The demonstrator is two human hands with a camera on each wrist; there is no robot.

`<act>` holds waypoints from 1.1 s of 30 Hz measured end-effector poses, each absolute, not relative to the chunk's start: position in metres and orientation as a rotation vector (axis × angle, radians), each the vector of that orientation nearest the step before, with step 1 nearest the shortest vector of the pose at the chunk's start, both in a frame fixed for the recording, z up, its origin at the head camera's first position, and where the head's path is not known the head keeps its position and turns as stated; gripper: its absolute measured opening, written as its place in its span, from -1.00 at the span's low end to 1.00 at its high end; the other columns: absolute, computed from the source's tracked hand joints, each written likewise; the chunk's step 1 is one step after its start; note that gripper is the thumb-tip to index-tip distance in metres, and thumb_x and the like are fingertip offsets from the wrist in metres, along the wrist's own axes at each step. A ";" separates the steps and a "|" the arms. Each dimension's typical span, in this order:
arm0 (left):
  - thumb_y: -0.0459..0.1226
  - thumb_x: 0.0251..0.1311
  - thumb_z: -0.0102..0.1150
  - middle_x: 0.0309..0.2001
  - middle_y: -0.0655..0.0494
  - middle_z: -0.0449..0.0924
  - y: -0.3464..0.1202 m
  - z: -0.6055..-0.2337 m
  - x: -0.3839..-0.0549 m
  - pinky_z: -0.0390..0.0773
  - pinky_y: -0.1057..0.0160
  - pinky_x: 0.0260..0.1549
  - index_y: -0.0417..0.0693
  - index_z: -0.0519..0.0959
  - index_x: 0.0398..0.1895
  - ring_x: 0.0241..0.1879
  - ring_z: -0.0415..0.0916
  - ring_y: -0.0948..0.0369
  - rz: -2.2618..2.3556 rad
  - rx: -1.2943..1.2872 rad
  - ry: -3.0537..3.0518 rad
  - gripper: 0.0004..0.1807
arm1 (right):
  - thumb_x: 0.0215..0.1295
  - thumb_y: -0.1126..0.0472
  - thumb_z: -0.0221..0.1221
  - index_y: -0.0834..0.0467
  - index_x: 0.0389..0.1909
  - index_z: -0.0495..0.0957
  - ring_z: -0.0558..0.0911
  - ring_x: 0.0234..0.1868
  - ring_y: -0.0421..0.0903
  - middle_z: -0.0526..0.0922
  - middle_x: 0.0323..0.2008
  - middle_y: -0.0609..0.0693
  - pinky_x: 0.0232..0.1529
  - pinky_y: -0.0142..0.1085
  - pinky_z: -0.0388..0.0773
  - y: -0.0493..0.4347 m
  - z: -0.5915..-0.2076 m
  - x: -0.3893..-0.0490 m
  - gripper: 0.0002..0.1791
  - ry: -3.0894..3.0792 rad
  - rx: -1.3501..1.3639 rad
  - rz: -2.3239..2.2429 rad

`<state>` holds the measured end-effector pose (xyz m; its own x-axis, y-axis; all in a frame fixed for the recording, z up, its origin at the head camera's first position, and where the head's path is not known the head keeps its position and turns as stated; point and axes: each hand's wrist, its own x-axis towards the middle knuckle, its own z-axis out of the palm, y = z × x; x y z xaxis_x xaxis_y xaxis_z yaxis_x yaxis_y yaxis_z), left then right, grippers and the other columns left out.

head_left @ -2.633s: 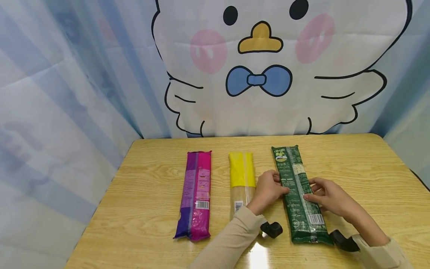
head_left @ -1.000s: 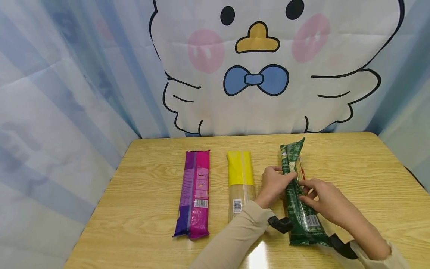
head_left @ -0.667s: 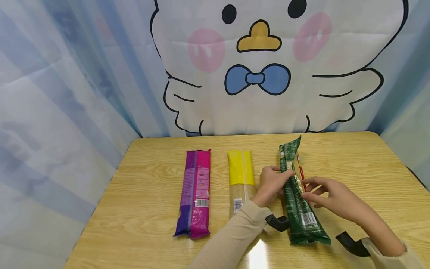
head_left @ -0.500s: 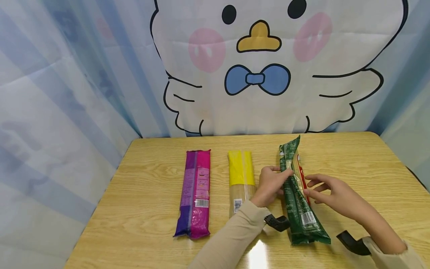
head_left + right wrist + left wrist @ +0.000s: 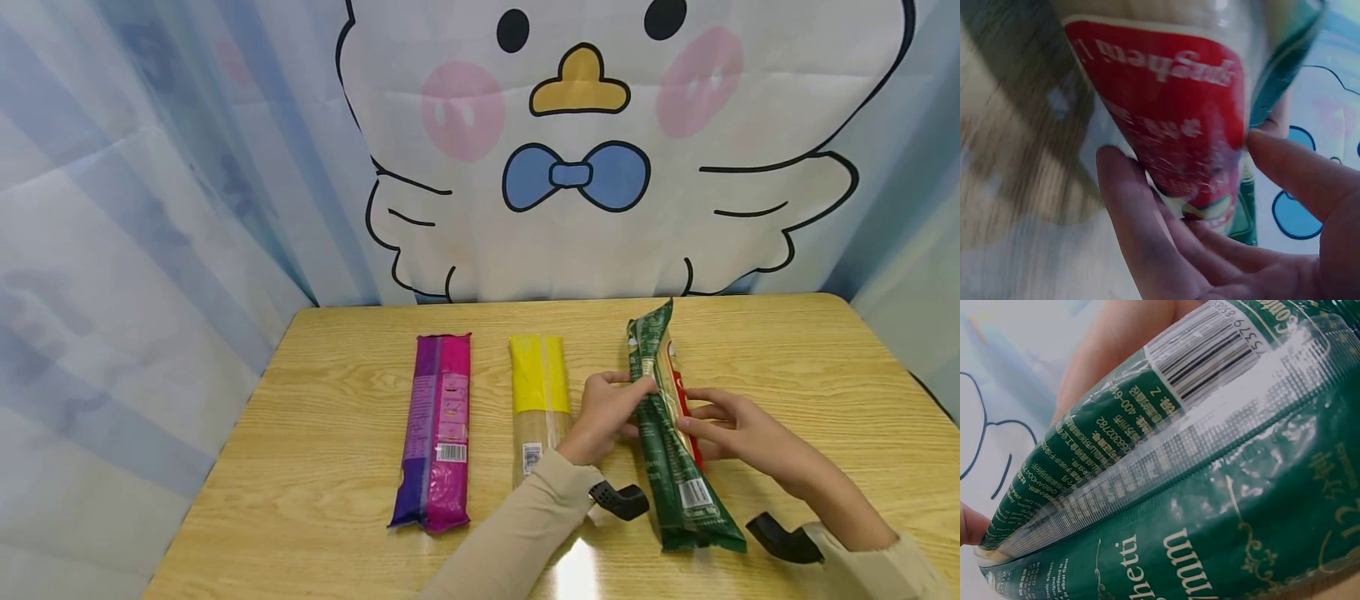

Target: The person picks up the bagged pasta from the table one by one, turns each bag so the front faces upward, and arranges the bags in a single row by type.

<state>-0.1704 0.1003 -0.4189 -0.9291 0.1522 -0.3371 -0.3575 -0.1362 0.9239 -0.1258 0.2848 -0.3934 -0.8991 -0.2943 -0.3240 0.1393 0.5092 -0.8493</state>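
While the left hand (image 5: 602, 418) pinches the tilted spaghetti packet (image 5: 667, 460) right of frame centre, the right hand (image 5: 738, 431) grips its edge; turning seems the step, needing even support next.

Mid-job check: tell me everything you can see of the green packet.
The green packet is long, glossy and plastic-looking, with a pale lengthwise seam, a barcode and a red front panel. It is twisted, back and front both showing, running toward the table's far edge, right of centre. The left hand grips its left side; the right hand holds its right.
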 end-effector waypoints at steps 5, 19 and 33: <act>-0.21 0.05 0.35 -0.34 0.01 0.61 0.102 -0.418 -0.169 0.57 0.31 -0.72 -0.19 0.52 0.13 -0.58 0.53 0.23 2.128 -0.224 1.793 -0.45 | 0.55 -0.01 -0.03 0.48 0.50 -0.21 0.61 0.08 0.13 0.36 0.25 0.52 -0.01 0.04 0.65 0.287 -0.395 -0.128 -0.14 2.240 -0.094 -1.373; -0.20 0.11 0.36 -0.34 0.04 0.62 0.102 -0.421 -0.169 0.61 0.30 -0.69 -0.13 0.54 0.10 -0.52 0.54 0.21 2.133 -0.154 1.751 -0.53 | 0.50 0.00 0.06 0.47 0.48 -0.20 0.64 0.02 0.09 0.29 0.26 0.58 -0.11 -0.03 0.70 0.287 -0.400 -0.129 -0.10 2.241 -0.010 -1.446; -0.15 0.18 0.30 -0.38 0.03 0.72 0.098 -0.421 -0.167 0.65 0.27 -0.59 -0.01 0.53 0.12 -0.45 0.65 0.18 2.137 -0.022 1.675 -0.57 | 0.47 0.02 0.12 0.51 0.46 -0.17 0.66 -0.03 0.07 0.28 0.25 0.61 -0.17 -0.04 0.72 0.287 -0.394 -0.127 -0.08 2.313 -0.004 -1.466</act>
<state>-0.1674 0.0984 -0.4212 -0.9105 0.3155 -0.2672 -0.3348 -0.1837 0.9242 -0.1268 0.2870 -0.3943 -0.9201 -0.2121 -0.3293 0.2074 0.4496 -0.8688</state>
